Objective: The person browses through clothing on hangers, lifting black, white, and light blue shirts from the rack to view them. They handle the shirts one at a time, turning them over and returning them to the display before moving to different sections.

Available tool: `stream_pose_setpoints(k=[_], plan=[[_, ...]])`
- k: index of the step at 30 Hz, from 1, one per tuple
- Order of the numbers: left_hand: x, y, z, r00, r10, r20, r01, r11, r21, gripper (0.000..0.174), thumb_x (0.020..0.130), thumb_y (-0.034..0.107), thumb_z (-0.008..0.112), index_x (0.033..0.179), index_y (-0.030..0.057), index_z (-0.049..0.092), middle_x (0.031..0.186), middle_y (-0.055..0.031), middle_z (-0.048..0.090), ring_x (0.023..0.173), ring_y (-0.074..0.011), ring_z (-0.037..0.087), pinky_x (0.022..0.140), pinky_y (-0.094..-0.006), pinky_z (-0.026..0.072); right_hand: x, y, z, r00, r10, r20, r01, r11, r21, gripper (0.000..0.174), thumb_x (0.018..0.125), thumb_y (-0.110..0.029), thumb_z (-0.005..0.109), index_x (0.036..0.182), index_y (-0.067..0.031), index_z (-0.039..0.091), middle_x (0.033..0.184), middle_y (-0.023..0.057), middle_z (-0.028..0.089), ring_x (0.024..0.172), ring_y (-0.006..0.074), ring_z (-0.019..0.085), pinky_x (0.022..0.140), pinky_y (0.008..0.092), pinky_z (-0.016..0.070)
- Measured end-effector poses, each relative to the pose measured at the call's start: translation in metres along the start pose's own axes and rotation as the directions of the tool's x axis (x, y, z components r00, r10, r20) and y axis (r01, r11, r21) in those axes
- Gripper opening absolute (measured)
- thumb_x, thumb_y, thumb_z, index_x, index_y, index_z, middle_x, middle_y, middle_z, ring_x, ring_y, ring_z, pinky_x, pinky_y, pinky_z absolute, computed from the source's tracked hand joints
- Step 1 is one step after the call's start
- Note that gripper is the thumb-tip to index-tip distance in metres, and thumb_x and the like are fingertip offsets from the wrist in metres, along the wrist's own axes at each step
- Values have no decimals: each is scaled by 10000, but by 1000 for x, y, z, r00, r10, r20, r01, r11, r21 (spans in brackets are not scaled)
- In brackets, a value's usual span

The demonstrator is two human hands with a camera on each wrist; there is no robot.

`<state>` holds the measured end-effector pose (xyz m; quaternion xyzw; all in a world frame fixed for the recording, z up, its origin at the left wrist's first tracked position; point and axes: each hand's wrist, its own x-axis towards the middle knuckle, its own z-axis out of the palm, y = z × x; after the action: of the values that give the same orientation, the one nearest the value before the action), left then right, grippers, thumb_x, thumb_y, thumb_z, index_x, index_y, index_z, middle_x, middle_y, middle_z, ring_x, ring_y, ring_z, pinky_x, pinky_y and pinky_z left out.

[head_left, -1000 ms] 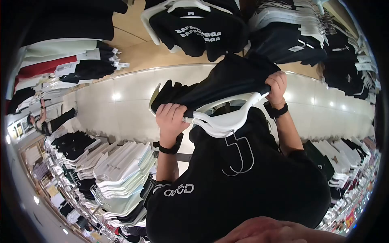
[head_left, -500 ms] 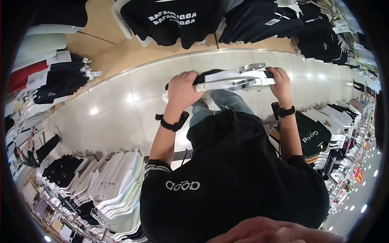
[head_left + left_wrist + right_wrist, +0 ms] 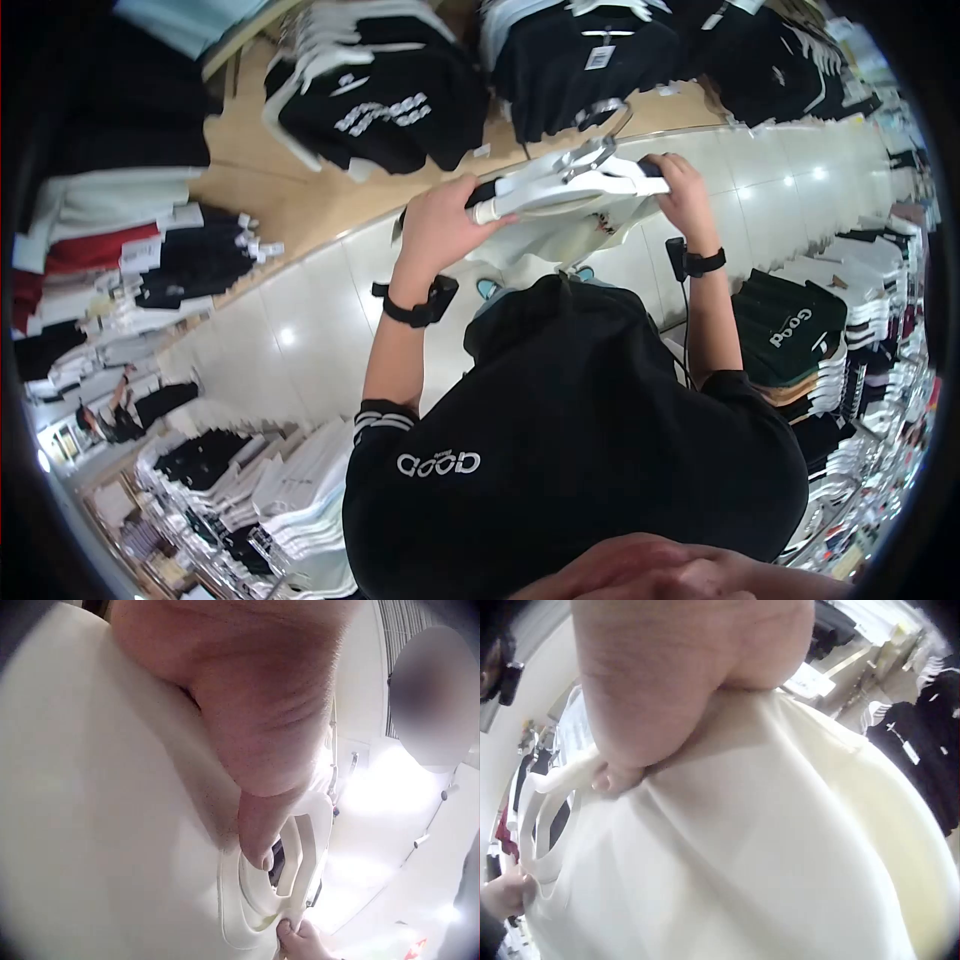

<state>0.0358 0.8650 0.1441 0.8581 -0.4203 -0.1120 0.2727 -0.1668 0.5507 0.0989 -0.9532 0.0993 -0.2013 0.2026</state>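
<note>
Both hands hold a pair of white hangers (image 3: 575,185) by their shoulder ends, out in front of the chest. A white shirt (image 3: 560,237) hangs on the near side, with a small print low on it. Black cloth (image 3: 484,192) shows behind at both ends. The left hand (image 3: 437,225) grips the left shoulder; its thumb (image 3: 259,836) lies beside the neckline in the left wrist view. At the other shoulder, the right hand (image 3: 687,198) grips with the thumb on the white cloth. Metal hooks (image 3: 590,155) point away from the body. The far fingers are hidden behind the cloth.
Racks of black shirts (image 3: 375,115) on hangers line the far side. A green shirt (image 3: 785,330) hangs on the rack at the right, and white shirts (image 3: 305,480) at lower left. Another person (image 3: 115,415) is far off at the left. Tiled floor (image 3: 300,290) lies between.
The hangers have turned over: black cloth faced up with hooks toward the chest, and now hooks point away and the white shirt hangs down. The head view has shifted; both hands kept their grip.
</note>
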Motion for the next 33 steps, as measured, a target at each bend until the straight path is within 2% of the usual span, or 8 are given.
stream_pose_setpoints(k=[2, 5, 7, 8, 9, 16, 21, 33], plan=[[9, 22, 12, 999, 16, 41, -16, 1000, -14, 498, 702, 473, 865, 903, 60, 672, 791, -107, 689, 746, -303, 674, 654, -368, 508, -14, 14, -11, 999, -3, -34, 5, 999, 54, 319, 702, -15, 648, 1020, -20, 626, 924, 158, 640, 918, 375, 618, 795, 445, 506], [26, 49, 33, 994, 35, 106, -32, 999, -33, 459, 722, 434, 860, 914, 63, 670, 794, -109, 691, 730, -307, 671, 645, -375, 503, -41, 43, -28, 998, 51, -40, -49, 998, 49, 310, 706, -21, 652, 1014, -20, 627, 913, 158, 638, 905, 374, 613, 781, 451, 499], [38, 61, 52, 985, 149, 85, -146, 988, -48, 433, 741, 405, 852, 929, 61, 668, 786, -109, 690, 718, -304, 671, 633, -376, 496, -56, 63, -41, 995, 78, -54, -75, 996, 56, 306, 708, -27, 656, 1013, -20, 626, 910, 157, 637, 900, 374, 611, 782, 451, 497], [45, 73, 57, 983, 105, 148, -100, 994, -37, 423, 733, 388, 845, 949, 69, 671, 842, -130, 695, 815, -337, 670, 697, -408, 516, -65, 73, -48, 993, 101, -55, -97, 993, 64, 303, 710, -32, 659, 1011, -21, 626, 906, 157, 636, 895, 375, 609, 783, 452, 495], [52, 82, 65, 979, 131, 155, -127, 991, -36, 423, 733, 388, 845, 949, 69, 671, 842, -130, 695, 815, -337, 670, 697, -408, 516, -74, 84, -57, 990, 126, -58, -122, 990, 68, 300, 712, -38, 663, 1009, -21, 625, 903, 157, 635, 891, 376, 607, 784, 452, 494], [100, 143, 155, 968, 240, 77, -237, 970, -45, 325, 731, 268, 819, 940, 77, 659, 875, -128, 696, 837, -351, 667, 697, -433, 506, -136, 157, -104, 943, 280, -178, -279, 960, 31, 264, 724, -56, 669, 986, -35, 635, 860, 150, 636, 877, 378, 610, 786, 454, 494], [137, 189, 189, 936, 323, 139, -316, 946, -74, 315, 703, 231, 811, 937, 74, 671, 860, -128, 696, 824, -354, 669, 694, -431, 513, -176, 200, -125, 910, 312, -273, -329, 944, -18, 236, 721, -97, 674, 949, -51, 636, 827, 132, 625, 830, 362, 602, 736, 446, 466], [280, 255, 251, 837, 430, 340, -397, 903, -164, 344, 707, 274, 833, 954, 83, 689, 883, -118, 713, 854, -328, 688, 723, -403, 531, -174, 287, -148, 760, 553, -341, -568, 820, 65, 219, 693, -94, 717, 897, -70, 640, 803, 119, 631, 805, 356, 605, 715, 434, 473]])
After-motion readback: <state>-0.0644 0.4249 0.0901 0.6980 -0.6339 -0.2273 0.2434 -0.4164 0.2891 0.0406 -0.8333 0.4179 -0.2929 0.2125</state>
